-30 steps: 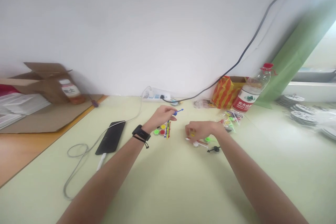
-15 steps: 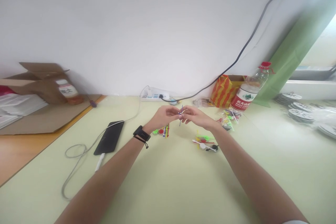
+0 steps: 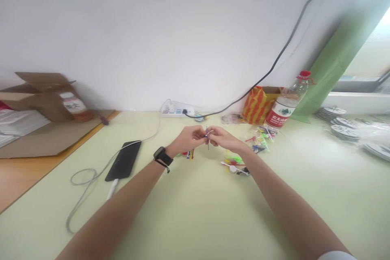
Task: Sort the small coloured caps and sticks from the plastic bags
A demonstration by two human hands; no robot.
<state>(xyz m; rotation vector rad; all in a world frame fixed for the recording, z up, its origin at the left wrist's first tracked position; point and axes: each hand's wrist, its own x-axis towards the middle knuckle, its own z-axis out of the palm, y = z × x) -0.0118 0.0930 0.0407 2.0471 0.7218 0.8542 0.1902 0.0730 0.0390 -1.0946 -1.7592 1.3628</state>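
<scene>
Stick [image 3: 207, 136], thin and blue, pinched between your left hand [image 3: 191, 138] and right hand [image 3: 223, 137], each grip closed, probably to steady it.

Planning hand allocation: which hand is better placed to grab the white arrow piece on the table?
Probably the right hand: the white arrow piece lies closer to it than to the left hand, near the right forearm. Both hands' fingertips meet at the blue piece, though.

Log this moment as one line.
left hand: pinching blue pointer; right hand: pinching same pointer; white pointer: near right forearm; smartphone: cable attached
</scene>
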